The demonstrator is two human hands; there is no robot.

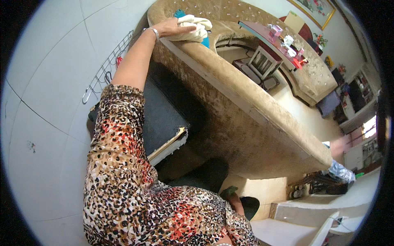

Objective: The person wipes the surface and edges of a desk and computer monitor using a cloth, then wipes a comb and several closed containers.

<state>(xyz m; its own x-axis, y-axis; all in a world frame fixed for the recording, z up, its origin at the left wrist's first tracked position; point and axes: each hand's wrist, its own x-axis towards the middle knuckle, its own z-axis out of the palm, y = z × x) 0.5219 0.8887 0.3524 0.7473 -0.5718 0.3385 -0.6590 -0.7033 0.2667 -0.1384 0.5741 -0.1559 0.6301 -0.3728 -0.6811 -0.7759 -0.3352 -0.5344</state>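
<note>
My left arm reaches up to the top of a brown velvety sofa back (230,78). There, my left hand (167,28), with a bracelet at its wrist, presses on a bunched cream cloth (193,28) with its fingers closed into the folds. Teal fabric (179,13) shows from beneath the cloth. Low down beside my patterned top, my right hand (235,201) is small and partly hidden. A dark green thing (229,191) is at its end; its kind and my fingers cannot be made out.
A wire grid rack with hooks (107,73) hangs on the white wall at left. Beneath my left arm stands a black panel (162,115) with a torn, splintered edge. Beyond the sofa are a red-topped table (271,41) with small items and a wooden chair (262,61).
</note>
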